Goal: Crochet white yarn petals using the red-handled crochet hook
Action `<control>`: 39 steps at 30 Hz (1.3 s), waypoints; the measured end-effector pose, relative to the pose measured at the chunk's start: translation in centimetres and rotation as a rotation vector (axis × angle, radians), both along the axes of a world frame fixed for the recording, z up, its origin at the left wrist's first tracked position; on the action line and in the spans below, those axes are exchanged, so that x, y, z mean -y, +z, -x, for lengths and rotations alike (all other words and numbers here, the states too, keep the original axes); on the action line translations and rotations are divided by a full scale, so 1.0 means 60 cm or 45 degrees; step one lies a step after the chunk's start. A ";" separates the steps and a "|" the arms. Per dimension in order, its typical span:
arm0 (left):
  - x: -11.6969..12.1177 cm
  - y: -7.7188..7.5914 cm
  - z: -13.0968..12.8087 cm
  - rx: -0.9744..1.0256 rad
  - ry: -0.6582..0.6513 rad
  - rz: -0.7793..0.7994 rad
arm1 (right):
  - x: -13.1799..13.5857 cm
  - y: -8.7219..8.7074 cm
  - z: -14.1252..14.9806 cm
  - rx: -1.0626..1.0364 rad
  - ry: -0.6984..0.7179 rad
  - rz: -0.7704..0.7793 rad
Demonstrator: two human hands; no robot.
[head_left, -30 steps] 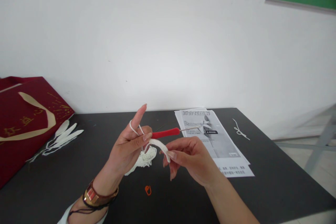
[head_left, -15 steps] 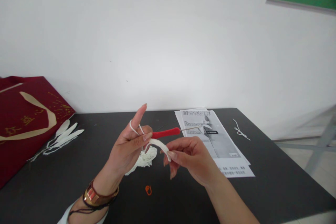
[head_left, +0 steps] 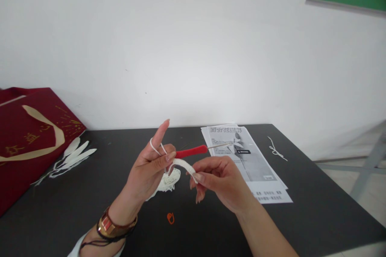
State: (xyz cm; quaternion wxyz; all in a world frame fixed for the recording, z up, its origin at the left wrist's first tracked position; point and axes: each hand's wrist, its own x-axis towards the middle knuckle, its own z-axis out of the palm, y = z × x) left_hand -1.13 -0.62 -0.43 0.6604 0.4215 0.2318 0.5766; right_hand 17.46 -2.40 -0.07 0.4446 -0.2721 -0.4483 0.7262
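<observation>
clearly, the left hand (head_left: pixel 148 170) pinches a red-handled hook (head_left: pixel 191 151) together with one end of a curved white strip (head_left: pixel 185 165), with yarn (head_left: pixel 154 149) looped round its raised finger. the right hand (head_left: pixel 219 178), at the strip's four o'clock, grips the other end. the strip arches between them, the hook handle at its one o'clock, a yarn heap (head_left: pixel 169 180) toward seven, an orange marker (head_left: pixel 173 219) near six, printed sheets (head_left: pixel 256 165) at three.

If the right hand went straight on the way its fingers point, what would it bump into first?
Beyond the curved white crocheted strip it pinches, the right hand would probably meet the bare left hand first, though depth is hard to judge from one view.
</observation>
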 end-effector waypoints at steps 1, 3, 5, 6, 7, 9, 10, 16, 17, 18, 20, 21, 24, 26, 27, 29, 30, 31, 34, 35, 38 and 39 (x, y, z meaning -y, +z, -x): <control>0.000 0.000 -0.001 0.002 -0.007 -0.006 | 0.000 0.000 0.000 -0.004 0.000 0.000; 0.000 -0.001 -0.002 0.006 -0.015 -0.016 | 0.000 -0.001 0.000 -0.002 -0.004 0.008; 0.000 -0.002 -0.002 0.007 -0.014 -0.021 | 0.000 -0.001 0.001 0.006 -0.009 0.021; -0.001 -0.003 -0.002 0.007 -0.011 -0.022 | 0.000 0.000 0.001 0.004 -0.010 0.024; -0.001 -0.003 -0.002 0.004 -0.008 -0.023 | 0.000 0.000 0.002 0.000 -0.009 0.025; -0.001 -0.004 -0.003 -0.006 -0.001 -0.020 | 0.000 0.001 0.003 -0.005 -0.009 0.025; 0.000 -0.004 -0.003 -0.010 0.000 -0.019 | 0.001 0.001 0.003 -0.003 -0.009 0.025; -0.001 -0.004 -0.003 -0.012 0.022 -0.021 | 0.002 0.006 0.003 0.024 0.027 -0.004; -0.002 -0.004 -0.003 -0.015 0.028 -0.018 | 0.003 0.007 0.003 0.027 0.039 -0.020; -0.002 -0.004 -0.003 -0.017 0.033 -0.014 | 0.003 0.009 0.002 0.031 0.050 -0.034; -0.002 -0.004 -0.002 -0.019 0.042 -0.013 | 0.003 0.010 0.002 0.036 0.063 -0.051; -0.002 -0.003 -0.002 -0.018 0.045 -0.014 | 0.003 0.011 0.001 0.037 0.062 -0.050; -0.001 -0.003 0.000 -0.012 0.047 -0.017 | 0.004 0.009 0.001 0.032 0.057 -0.045; 0.000 -0.004 0.000 -0.003 0.042 -0.025 | 0.004 0.008 0.000 0.025 0.060 -0.056; 0.000 -0.004 0.000 0.001 0.038 -0.029 | 0.005 0.007 0.000 0.024 0.061 -0.066; 0.000 -0.005 0.001 -0.001 0.035 -0.034 | 0.005 0.006 0.000 0.031 0.063 -0.087; 0.000 -0.005 0.001 -0.004 0.037 -0.035 | 0.005 0.006 -0.001 0.039 0.064 -0.097; -0.001 -0.005 0.001 -0.008 0.040 -0.033 | 0.005 0.006 -0.001 0.046 0.064 -0.105; -0.001 -0.004 0.001 -0.007 0.043 -0.032 | 0.005 0.006 -0.002 0.062 0.073 -0.117; -0.002 -0.004 0.002 -0.005 0.041 -0.031 | 0.006 0.006 -0.003 0.066 0.075 -0.121; -0.002 -0.003 0.002 0.001 0.036 -0.028 | 0.007 0.005 -0.004 0.072 0.076 -0.136; -0.002 -0.003 0.001 0.001 0.036 -0.026 | 0.006 0.004 -0.004 0.073 0.073 -0.139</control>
